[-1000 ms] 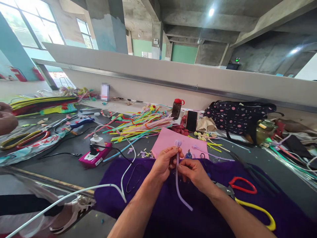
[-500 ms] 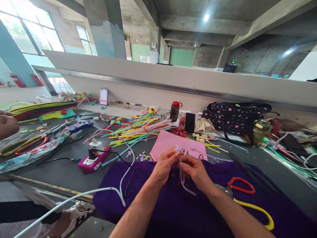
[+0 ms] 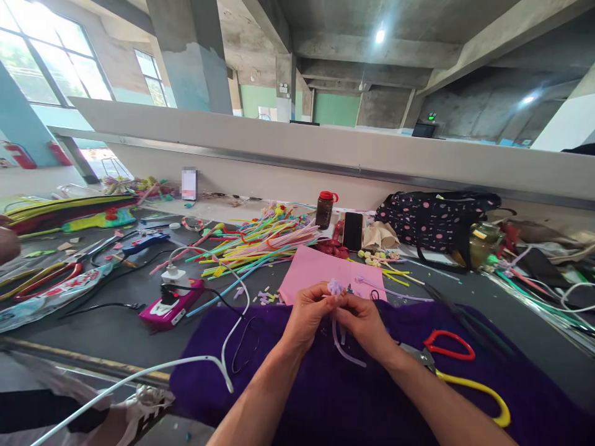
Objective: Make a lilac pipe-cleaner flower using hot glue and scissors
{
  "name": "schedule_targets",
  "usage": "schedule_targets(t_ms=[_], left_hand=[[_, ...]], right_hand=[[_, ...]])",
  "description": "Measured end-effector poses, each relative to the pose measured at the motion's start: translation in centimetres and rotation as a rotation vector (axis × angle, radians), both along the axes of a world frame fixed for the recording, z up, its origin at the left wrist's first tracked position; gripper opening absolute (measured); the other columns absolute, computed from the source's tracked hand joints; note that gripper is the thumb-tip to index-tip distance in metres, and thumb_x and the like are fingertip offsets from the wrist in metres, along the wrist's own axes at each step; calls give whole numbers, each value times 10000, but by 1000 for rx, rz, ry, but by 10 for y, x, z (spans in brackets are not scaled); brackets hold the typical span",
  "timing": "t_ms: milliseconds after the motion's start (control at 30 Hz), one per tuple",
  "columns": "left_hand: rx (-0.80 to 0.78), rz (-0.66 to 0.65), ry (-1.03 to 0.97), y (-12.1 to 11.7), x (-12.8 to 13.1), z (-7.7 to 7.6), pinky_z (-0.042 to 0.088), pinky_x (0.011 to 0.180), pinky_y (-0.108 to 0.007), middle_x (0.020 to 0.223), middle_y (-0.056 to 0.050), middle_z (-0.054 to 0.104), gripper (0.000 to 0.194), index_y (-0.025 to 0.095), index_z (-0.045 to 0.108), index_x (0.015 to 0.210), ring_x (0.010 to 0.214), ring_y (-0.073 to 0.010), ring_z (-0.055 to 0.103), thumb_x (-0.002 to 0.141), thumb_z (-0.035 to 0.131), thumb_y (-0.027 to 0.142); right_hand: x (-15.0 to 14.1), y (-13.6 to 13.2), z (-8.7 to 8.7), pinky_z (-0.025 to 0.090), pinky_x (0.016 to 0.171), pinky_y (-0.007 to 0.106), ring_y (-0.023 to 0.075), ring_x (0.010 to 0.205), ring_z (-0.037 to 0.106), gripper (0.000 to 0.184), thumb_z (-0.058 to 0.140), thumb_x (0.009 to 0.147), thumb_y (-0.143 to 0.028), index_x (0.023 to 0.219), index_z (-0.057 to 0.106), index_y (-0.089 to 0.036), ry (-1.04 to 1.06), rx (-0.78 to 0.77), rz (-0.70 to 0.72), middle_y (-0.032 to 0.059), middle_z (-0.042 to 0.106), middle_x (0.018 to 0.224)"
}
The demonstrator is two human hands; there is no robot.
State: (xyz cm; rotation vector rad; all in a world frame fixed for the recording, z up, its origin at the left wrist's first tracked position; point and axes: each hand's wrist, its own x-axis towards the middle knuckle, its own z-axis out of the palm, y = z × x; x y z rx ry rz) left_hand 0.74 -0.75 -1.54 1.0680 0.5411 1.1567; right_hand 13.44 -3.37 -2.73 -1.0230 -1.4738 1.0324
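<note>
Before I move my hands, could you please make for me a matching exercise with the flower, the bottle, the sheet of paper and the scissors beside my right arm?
Column one
1. Flower
2. Bottle
3. Sheet of paper
4. Scissors

Column two
A. Pink, lying just beyond the hands
B. With one red and one yellow handle, on the purple cloth
C. Pale purple, where the left hand and right hand meet
D. Standing upright, with a red lid

Right pairs: 1-C, 2-D, 3-A, 4-B
</note>
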Motion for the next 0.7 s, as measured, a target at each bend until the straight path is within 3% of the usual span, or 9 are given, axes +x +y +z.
schedule_targets(t_ms=[167,367,533,700], left_hand=[[115,55,42,1,-1,2,402,763,-286,800,-57,629,84,146,696,654,804,-185,549,645,694,229],[71,104,131,0,-3,3,389,696,-244,670,-37,633,122,156,710,675,688,-149,538,666,680,274],[2,-109,118,-1,-3,1,372,619,-234,636,-59,631,219,131,699,648,613,-136,527,689,654,341],[-91,-281,18,-1,-5,-2,349,567,-227,541,-36,573,248,116,690,673,543,-116,491,675,662,363]], right_hand=[[4,1,1,313,439,204,77,451,409,160,601,754,-316,699,581,-168,-35,17,8,-54,462,557],[26,5,17,353,506,225,102,517,453,192,532,795,-316,709,597,-156,-60,66,-43,-19,511,583],[34,5,27,392,545,231,127,636,495,299,576,741,-376,967,583,-180,19,87,-19,35,574,847],[26,-4,34,396,580,240,149,711,518,330,602,719,-398,975,591,-190,-40,159,88,44,556,900]])
